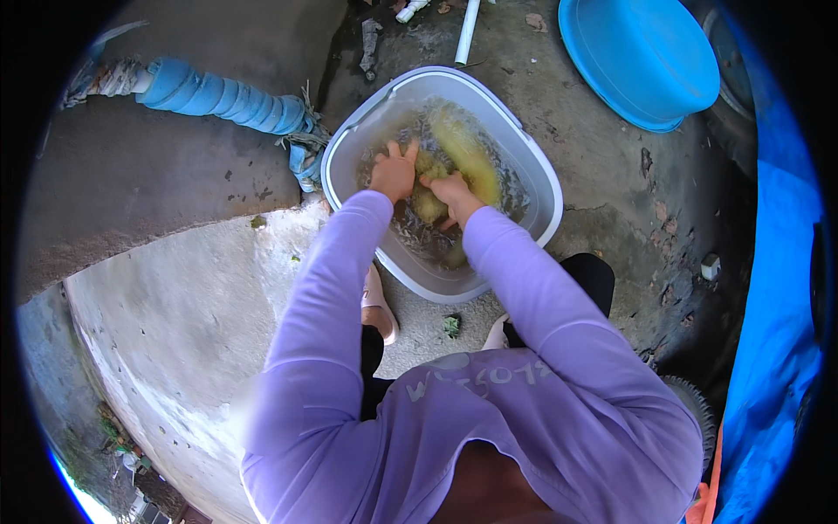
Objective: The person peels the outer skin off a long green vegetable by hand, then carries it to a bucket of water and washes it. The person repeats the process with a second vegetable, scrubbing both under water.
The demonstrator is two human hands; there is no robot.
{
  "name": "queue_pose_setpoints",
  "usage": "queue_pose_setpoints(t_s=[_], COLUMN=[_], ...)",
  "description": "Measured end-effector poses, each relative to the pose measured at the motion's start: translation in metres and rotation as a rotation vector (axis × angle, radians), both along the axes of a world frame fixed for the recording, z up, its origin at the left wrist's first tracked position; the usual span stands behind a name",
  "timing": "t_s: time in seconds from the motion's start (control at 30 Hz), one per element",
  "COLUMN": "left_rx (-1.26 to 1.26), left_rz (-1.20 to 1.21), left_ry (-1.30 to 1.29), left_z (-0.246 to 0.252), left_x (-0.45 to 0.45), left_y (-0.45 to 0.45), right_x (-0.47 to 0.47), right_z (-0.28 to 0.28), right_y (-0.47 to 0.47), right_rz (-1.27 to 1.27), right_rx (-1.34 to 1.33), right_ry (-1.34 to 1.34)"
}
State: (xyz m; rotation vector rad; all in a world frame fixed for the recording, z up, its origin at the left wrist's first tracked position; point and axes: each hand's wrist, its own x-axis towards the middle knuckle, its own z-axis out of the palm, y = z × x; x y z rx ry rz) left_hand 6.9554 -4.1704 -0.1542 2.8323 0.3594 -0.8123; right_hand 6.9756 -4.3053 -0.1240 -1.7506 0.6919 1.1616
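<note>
A light grey plastic tub (545, 196) with a pale rim stands on the ground before me, holding rippling, murky water. Both my hands reach into it. My left hand (395, 171) is at the left of the water, its fingers spread and pointing away from me. My right hand (452, 191) is partly under water, touching a smaller yellowish lump (429, 204); whether its fingers close on it is hidden. Beyond my right hand lies a long yellow-green thing (465, 147), mostly submerged. Ripples blur both pieces, so their material cannot be told.
At the upper right a blue plastic basin (655, 59) rests tilted near a blue tarpaulin (779, 295). A blue-wrapped pipe (222, 98) runs to the tub's left side. White pipe pieces (467, 33) lie beyond it. A concrete ledge (163, 157) rises at left.
</note>
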Motion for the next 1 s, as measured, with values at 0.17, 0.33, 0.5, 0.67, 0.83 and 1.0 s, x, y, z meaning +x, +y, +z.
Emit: queue_pose_setpoints(t_s=[0.17, 0.33, 0.5, 0.67, 0.83, 1.0], left_rx=[-0.323, -0.339, -0.161, -0.238, -0.014, 0.174], left_rz=[0.299, -0.178, 0.032, -0.102, -0.102, -0.322], left_ry=[0.017, -0.357, -0.196, -0.188, 0.007, 0.001], left_z=[0.007, 0.084, 0.086, 0.087, 0.021, 0.043], left_x=[0.001, -0.004, 0.01, -0.002, -0.003, 0.021], left_y=[-0.002, -0.044, -0.015, -0.032, 0.0, -0.017], right_x=[-0.002, 0.021, 0.004, 0.022, 0.025, 0.009], right_z=[-0.028, -0.127, -0.041, -0.062, -0.026, -0.03], right_y=[0.006, -0.031, -0.006, -0.034, -0.013, -0.022], right_rz=[-0.543, -0.856, -0.275, -0.289, 0.036, 0.59], right_rx=[0.175, 0.553, 0.131, 0.194, 0.259, -0.138], right_ry=[0.049, -0.103, -0.333, -0.501, -0.645, -0.997])
